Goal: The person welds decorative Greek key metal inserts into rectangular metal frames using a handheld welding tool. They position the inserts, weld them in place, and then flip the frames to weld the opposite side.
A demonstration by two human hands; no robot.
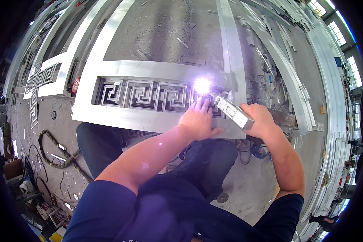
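Observation:
In my right hand [259,121] is a silver, box-bodied welding gun [234,113], its nozzle pointing up and left. A dazzling white-violet spot of light [201,85] burns just beyond the nozzle, hiding the metal right around it. My left hand [196,121] lies with fingers stretched out over the lower rail and onto a fretwork panel [143,94] of square metal spirals, just below the glare. That panel sits inside a rectangular opening of the pale metal frame [121,114], which spans the space above my knees.
At the left stand more metal frames [48,92] with similar fretwork. A coiled, wrapped hose [48,141] and thin cables lie on the floor there. Long metal profiles [286,68] run along the right, and scraps litter the concrete floor [169,32] beyond the frame.

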